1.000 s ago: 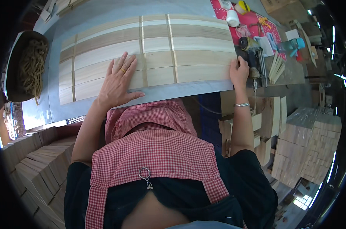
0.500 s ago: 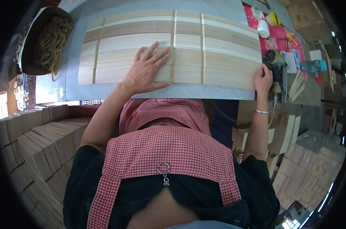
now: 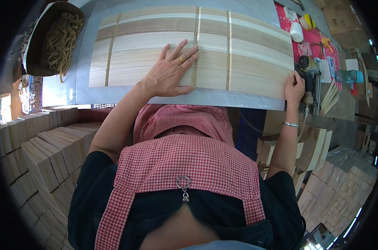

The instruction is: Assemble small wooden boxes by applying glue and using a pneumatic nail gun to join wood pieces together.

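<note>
A panel of pale wooden boards [image 3: 151,41], laid side by side, rests on the grey worktable. Three narrow tan bands [image 3: 229,58] cross it at right angles to the boards. My left hand [image 3: 168,73] lies flat and open over the panel's near middle, fingers spread, a ring on one; its fingertips reach the middle band. At the panel's near right corner is my right hand [image 3: 295,88], its fingers curled closed against the board end. What those fingers hold, if anything, is hidden.
An open box [image 3: 34,54] full of tan bands stands at the left. Right of the panel lie a corded tool [image 3: 309,85], a white bottle [image 3: 296,32], a yellow tape roll [image 3: 307,21] and thin wood strips [image 3: 330,98]. Stacked wood blocks [image 3: 43,156] flank me.
The whole view has shifted slightly, moving the table and panel rightward and up in the picture. Both hands keep nearly the same places on the panel; the right fingers look more curled.
</note>
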`<action>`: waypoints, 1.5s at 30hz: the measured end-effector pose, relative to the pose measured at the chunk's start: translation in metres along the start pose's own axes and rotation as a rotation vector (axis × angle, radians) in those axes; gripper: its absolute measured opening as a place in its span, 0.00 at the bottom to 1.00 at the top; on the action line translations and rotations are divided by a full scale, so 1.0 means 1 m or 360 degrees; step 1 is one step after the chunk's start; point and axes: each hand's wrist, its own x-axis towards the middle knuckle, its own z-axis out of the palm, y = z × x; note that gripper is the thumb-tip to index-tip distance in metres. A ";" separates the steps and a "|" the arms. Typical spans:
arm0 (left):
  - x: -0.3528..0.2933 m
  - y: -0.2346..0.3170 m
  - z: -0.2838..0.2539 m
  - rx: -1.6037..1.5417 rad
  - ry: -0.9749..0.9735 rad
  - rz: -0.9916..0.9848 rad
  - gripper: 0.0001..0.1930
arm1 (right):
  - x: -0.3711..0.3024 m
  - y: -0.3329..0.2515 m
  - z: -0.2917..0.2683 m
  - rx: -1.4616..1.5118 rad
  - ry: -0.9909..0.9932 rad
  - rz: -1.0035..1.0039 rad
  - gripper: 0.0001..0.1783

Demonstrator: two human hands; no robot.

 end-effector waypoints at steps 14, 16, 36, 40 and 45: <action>-0.009 0.018 -0.009 -0.0075 0.0029 0.0037 0.41 | -0.054 -0.021 -0.017 -0.0060 0.0293 0.0153 0.15; -0.008 0.019 -0.011 -0.0089 0.0003 -0.0001 0.40 | -0.054 -0.021 -0.017 -0.0031 0.0327 0.0153 0.15; -0.005 0.026 -0.008 0.0024 -0.0053 0.0092 0.41 | -0.008 0.017 -0.074 0.0118 0.0917 0.0148 0.11; -0.008 0.027 -0.010 0.0067 -0.0043 0.0097 0.41 | 0.003 0.018 -0.066 -0.0406 0.0597 0.0263 0.14; -0.010 0.022 -0.009 0.0073 -0.0056 0.0081 0.41 | 0.005 0.024 -0.061 -0.0740 0.0178 0.0239 0.19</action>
